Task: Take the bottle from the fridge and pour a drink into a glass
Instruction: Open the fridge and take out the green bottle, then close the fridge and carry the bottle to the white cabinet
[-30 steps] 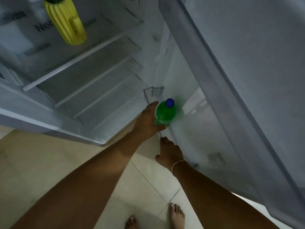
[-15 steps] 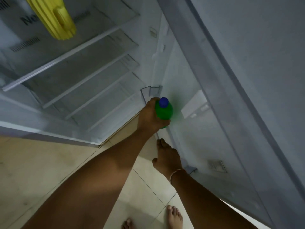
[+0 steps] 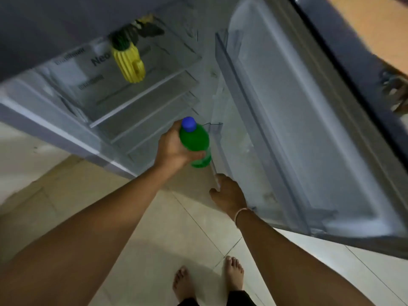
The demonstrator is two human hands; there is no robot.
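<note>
Your left hand (image 3: 174, 149) is wrapped round the body of the green bottle (image 3: 195, 141), fingers curled about its lower half and thumb side toward you, so the grip is clamped on the bottle itself. The bottle stands roughly upright, its long axis running from the blue cap (image 3: 189, 124) at the top down toward the floor, tilted slightly with the cap leaning toward the fridge shelves. It hangs in the air just beside the lower door rack (image 3: 217, 129), on the side nearer the fridge opening, and appears free of that rack. Your right hand (image 3: 228, 192) sits below the bottle, on the near edge of the fridge door (image 3: 309, 129); its fingers are bent over the edge, but I cannot tell whether they clasp it or merely rest there. The left hand is plainly the one in charge of the bottle. In my judgement the bottle is out of storage and the coming move is to draw it back toward you, away from the door rack. No glass is in view. Beyond the bottle, inside the fridge, a yellow jug (image 3: 130, 65) hangs or stands well apart on an upper shelf (image 3: 136, 102), out of the path. The door rack's clear front wall and the door's inner edge lie nearest the bottle and are what could be clipped. Your bare feet (image 3: 234, 272) stand on the tiled floor (image 3: 154, 239) directly beneath.
</note>
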